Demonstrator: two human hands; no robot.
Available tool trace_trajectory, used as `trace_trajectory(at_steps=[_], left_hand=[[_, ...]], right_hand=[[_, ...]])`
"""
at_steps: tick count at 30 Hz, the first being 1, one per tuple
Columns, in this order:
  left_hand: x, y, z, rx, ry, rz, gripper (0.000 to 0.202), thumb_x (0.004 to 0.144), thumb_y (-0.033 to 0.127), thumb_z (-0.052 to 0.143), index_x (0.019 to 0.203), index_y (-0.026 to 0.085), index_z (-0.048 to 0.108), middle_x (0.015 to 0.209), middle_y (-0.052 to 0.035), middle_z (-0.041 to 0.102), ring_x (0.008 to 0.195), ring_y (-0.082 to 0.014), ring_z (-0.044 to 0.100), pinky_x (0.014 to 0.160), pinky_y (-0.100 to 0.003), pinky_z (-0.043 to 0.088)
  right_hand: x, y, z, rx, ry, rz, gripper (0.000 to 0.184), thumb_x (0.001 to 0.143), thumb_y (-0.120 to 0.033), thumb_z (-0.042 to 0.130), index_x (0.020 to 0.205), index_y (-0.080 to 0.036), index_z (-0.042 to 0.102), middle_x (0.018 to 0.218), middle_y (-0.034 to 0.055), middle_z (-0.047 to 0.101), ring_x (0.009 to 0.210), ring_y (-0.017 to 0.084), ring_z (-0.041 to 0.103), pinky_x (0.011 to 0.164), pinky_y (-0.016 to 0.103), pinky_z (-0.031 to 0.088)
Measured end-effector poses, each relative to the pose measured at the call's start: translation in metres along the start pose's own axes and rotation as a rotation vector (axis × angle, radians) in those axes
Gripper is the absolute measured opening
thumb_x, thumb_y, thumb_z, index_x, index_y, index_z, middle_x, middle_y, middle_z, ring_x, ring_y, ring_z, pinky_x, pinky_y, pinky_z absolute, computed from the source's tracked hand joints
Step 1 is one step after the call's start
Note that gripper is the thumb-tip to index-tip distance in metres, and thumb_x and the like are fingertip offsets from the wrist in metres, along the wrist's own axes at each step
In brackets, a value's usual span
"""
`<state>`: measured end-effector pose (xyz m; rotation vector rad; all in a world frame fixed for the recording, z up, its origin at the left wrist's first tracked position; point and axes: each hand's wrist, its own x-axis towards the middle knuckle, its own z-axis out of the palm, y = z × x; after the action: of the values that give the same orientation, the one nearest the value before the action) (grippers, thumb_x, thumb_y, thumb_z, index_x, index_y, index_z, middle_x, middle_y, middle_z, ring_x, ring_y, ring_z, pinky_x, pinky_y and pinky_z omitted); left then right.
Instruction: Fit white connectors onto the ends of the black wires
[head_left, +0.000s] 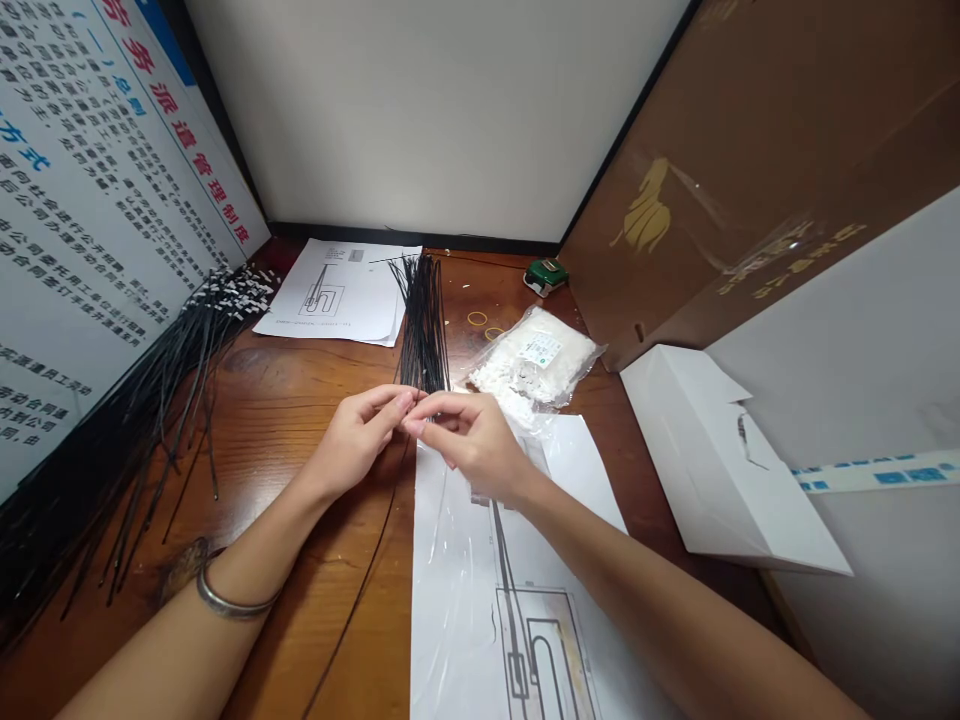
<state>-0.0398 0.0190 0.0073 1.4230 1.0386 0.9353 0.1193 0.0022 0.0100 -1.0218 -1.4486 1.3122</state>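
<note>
My left hand (358, 440) is closed in a pinch on a thin black wire (361, 588), which trails down the table to the bottom edge. Fingertips of my right hand (480, 445) are pinched together and meet the left ones; whatever they hold is too small and covered to make out. Just beyond both hands lies a bundle of black wires (425, 325). A clear plastic bag of small white pieces (536, 355) is right of the bundle, some pieces spilling towards my right hand. Under my right forearm is a printed drawing sheet (457, 620) with a glossy clear cover.
Many black wires with white ends (225, 295) lie along the left. Printed papers (352, 270) are at the back, a green tape measure (545, 276) at the back right. Yellow rubber bands (478, 319) lie near the bag. A white box (720, 460) and brown cardboard (720, 150) border the right.
</note>
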Motion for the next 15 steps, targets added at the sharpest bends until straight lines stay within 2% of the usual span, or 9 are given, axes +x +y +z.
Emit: trace_trajectory(at_steps=[3, 4, 6, 8, 10, 12, 15], left_hand=[[0.001, 0.0, 0.003, -0.058, 0.075, -0.026, 0.026, 0.075, 0.039, 0.068, 0.086, 0.016, 0.072, 0.073, -0.0034, 0.067, 0.053, -0.0096, 0.049, 0.044, -0.021, 0.032], [0.002, 0.0, 0.004, -0.088, 0.098, -0.038, 0.025, 0.073, 0.038, 0.071, 0.085, 0.016, 0.072, 0.078, -0.0047, 0.069, 0.056, -0.0106, 0.052, 0.045, -0.02, 0.034], [0.002, -0.001, 0.006, -0.166, 0.139, -0.061, 0.026, 0.071, 0.038, 0.073, 0.084, 0.016, 0.072, 0.078, -0.0047, 0.069, 0.055, -0.0099, 0.052, 0.044, -0.02, 0.034], [0.002, -0.002, 0.008, -0.235, 0.164, -0.081, 0.027, 0.07, 0.038, 0.073, 0.085, 0.016, 0.072, 0.067, -0.0013, 0.065, 0.044, -0.006, 0.043, 0.039, -0.02, 0.027], [0.003, -0.003, 0.01, -0.274, 0.169, -0.092, 0.027, 0.071, 0.038, 0.073, 0.085, 0.015, 0.071, 0.054, 0.0035, 0.055, 0.037, -0.0034, 0.03, 0.036, -0.019, 0.019], [0.003, -0.004, 0.011, -0.279, 0.14, -0.093, 0.026, 0.072, 0.039, 0.073, 0.082, 0.015, 0.071, 0.05, 0.0045, 0.052, 0.036, -0.0027, 0.026, 0.036, -0.02, 0.016], [0.003, -0.003, 0.011, -0.271, 0.068, -0.093, 0.027, 0.074, 0.04, 0.071, 0.082, 0.014, 0.07, 0.067, -0.0013, 0.063, 0.039, -0.0022, 0.029, 0.036, -0.02, 0.017]], right_hand=[[-0.002, 0.002, 0.004, -0.034, -0.115, 0.036, 0.012, 0.077, -0.027, 0.064, 0.07, -0.018, 0.068, 0.043, -0.0082, 0.038, 0.037, 0.005, 0.029, 0.035, 0.021, 0.018], [-0.003, 0.002, 0.005, -0.051, -0.139, 0.048, 0.012, 0.078, -0.027, 0.063, 0.071, -0.018, 0.068, 0.042, -0.0085, 0.037, 0.036, 0.005, 0.029, 0.035, 0.021, 0.018], [-0.003, 0.003, 0.005, -0.09, -0.135, 0.031, 0.012, 0.078, -0.027, 0.062, 0.072, -0.018, 0.069, 0.049, -0.0054, 0.048, 0.038, 0.005, 0.033, 0.035, 0.021, 0.022], [-0.001, 0.005, 0.002, -0.122, -0.028, -0.055, 0.011, 0.077, -0.027, 0.063, 0.072, -0.019, 0.07, 0.066, 0.0, 0.062, 0.044, 0.007, 0.041, 0.039, 0.022, 0.029], [0.002, 0.008, -0.002, -0.106, 0.146, -0.145, 0.01, 0.075, -0.027, 0.065, 0.072, -0.02, 0.071, 0.08, 0.0033, 0.066, 0.051, 0.008, 0.047, 0.043, 0.023, 0.034], [0.005, 0.012, -0.006, -0.034, 0.272, -0.143, 0.01, 0.075, -0.028, 0.066, 0.074, -0.02, 0.071, 0.078, 0.0031, 0.066, 0.05, 0.008, 0.048, 0.042, 0.023, 0.034], [0.01, 0.018, -0.011, 0.081, 0.302, -0.019, 0.015, 0.074, -0.033, 0.069, 0.077, -0.018, 0.07, 0.059, -0.0015, 0.061, 0.038, 0.006, 0.039, 0.036, 0.023, 0.028]])
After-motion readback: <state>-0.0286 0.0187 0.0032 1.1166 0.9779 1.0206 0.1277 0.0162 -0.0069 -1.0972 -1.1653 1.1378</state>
